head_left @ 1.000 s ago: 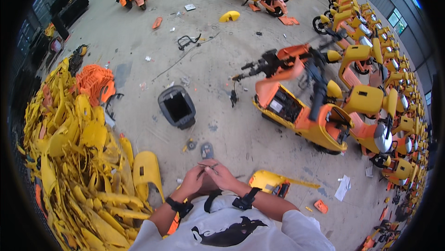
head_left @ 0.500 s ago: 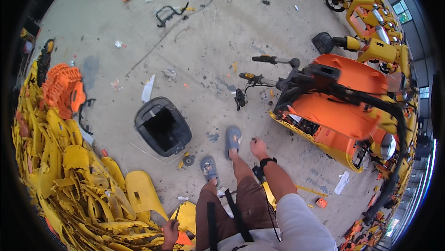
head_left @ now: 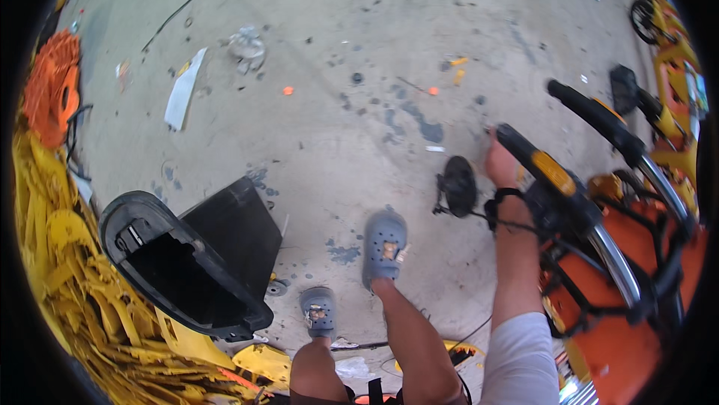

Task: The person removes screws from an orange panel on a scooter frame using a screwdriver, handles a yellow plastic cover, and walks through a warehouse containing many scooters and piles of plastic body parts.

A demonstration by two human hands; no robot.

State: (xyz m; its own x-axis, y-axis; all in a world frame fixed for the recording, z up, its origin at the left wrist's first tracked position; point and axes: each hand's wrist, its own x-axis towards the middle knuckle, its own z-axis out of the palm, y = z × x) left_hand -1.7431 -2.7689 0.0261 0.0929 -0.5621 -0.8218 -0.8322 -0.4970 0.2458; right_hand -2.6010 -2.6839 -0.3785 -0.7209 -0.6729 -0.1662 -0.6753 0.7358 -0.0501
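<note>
My right hand (head_left: 502,162) is beside the black rubber grip (head_left: 556,174) of an orange and yellow scooter's handlebar. Its fingers look curled in, partly hidden by the grip, and I cannot make out anything in them. A dark band circles that wrist. Close by on the left hangs a round black mirror-like part (head_left: 457,185). The second handlebar grip (head_left: 595,113) points up and left farther to the right. The scooter's orange body panel (head_left: 622,364) lies below the bars. My left hand is out of the picture.
An open black box (head_left: 236,233) stands left of my feet, which wear grey clogs (head_left: 386,248). Yellow plastic panels (head_left: 90,278) are heaped along the left, with stacked orange parts (head_left: 52,87) behind. A white strip (head_left: 185,90) and small scraps litter the concrete floor. More scooters line the far right.
The view has shifted toward the scooter, whose handlebar now looms larger. My right hand has moved from above the floor near my foot to beside the grip. My left hand has left the picture.
</note>
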